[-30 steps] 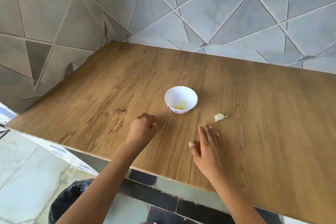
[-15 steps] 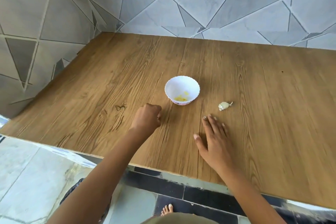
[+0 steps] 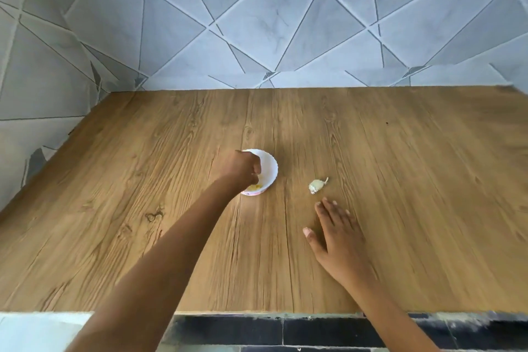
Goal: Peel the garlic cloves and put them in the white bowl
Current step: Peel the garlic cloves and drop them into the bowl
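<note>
A small white bowl [image 3: 271, 169] stands on the wooden tabletop [image 3: 400, 180] with yellowish peeled garlic pieces [image 3: 255, 187] at its bottom. My left hand [image 3: 243, 170] hovers over the bowl's left half, its fingers curled into a fist; nothing shows inside the fist. An unpeeled garlic clove [image 3: 317, 186] with a papery tail lies on the wood to the right of the bowl. My right hand [image 3: 335, 233] rests flat on the table just in front of that clove, fingers straight, apart from it.
Grey tiled walls with a triangle pattern [image 3: 257, 23] close the table at the back and the left. The table's front edge [image 3: 257, 312] is near my body, with dark floor tiles below.
My left fist has left the table and moved forward and right to above the bowl. The right hand stays flat near the clove. The camera has tilted up.
</note>
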